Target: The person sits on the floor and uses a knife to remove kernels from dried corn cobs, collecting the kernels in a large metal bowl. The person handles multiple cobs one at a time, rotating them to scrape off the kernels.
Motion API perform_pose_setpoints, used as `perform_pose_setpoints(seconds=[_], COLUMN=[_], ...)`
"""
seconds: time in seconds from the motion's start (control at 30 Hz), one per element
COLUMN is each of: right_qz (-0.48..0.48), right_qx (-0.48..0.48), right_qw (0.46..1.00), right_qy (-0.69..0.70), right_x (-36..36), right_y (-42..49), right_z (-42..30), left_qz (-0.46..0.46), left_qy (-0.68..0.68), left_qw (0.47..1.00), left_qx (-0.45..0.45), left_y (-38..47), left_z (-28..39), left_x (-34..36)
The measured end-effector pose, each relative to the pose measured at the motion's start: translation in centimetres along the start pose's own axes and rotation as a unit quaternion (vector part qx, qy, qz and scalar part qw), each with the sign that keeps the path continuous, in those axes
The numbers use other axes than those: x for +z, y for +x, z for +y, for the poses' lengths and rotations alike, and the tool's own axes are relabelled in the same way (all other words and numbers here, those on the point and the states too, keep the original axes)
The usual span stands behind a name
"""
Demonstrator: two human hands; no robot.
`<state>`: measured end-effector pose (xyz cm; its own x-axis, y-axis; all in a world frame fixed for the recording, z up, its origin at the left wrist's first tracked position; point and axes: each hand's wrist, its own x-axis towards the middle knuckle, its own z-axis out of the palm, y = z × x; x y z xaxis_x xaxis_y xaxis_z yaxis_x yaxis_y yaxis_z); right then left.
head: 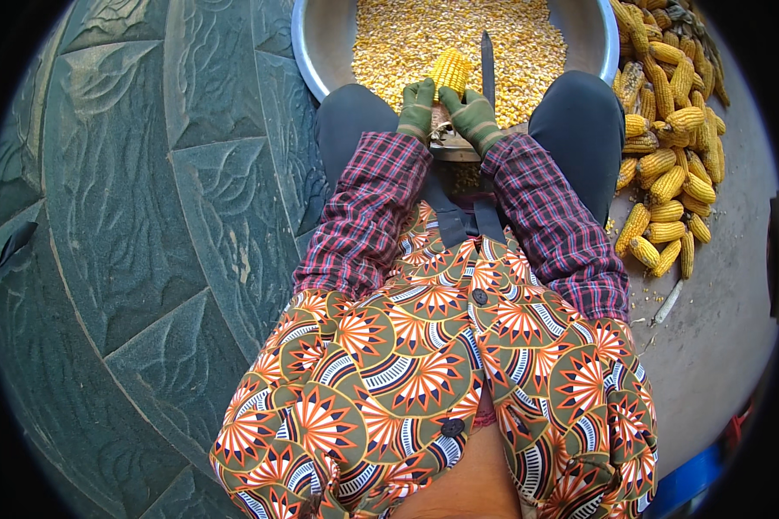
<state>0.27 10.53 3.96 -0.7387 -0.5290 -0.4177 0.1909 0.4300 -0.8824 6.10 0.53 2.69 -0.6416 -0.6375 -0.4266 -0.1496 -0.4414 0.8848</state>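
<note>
Both hands, in green striped gloves, hold one yellow ear of corn [451, 71], its tip pointing away from me. My left hand [417, 111] grips its lower left side, and my right hand [472, 118] has thumb and fingers at its lower right. Between the hands a brownish, kernel-free stretch of cob shows, with dry husk shreds beneath it. Just right of the ear, a dark upright metal blade [487, 68] rises; its base is hidden behind my right hand. Loose corn kernels [402, 39] fill much of the wide metal basin [307, 61] between my knees.
A heap of unshelled corn ears [672, 130] lies on the grey floor [694, 363] to the right, with a pale stick-like piece [668, 303] near it. Dark green creased sheeting [123, 194] covers the left side. A blue object [691, 480] is at lower right.
</note>
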Motion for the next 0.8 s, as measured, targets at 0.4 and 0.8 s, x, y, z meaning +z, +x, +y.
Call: perform_pose_setpoints(seconds=[0.4,0.8], right_qz=[-0.019,-0.011], right_qx=[0.016,0.017], right_qw=[1.000,0.999], right_qy=[-0.010,-0.028], right_x=[-0.6,-0.5], right_y=[0.0,-1.2], right_z=[-0.5,-1.6], left_qz=[0.038,0.003], left_qy=[0.097,0.180], left_qw=[0.994,0.984], left_qx=[0.022,0.007], left_y=[0.1,-2.3], left_z=[-0.2,2.1], left_x=[0.0,1.3])
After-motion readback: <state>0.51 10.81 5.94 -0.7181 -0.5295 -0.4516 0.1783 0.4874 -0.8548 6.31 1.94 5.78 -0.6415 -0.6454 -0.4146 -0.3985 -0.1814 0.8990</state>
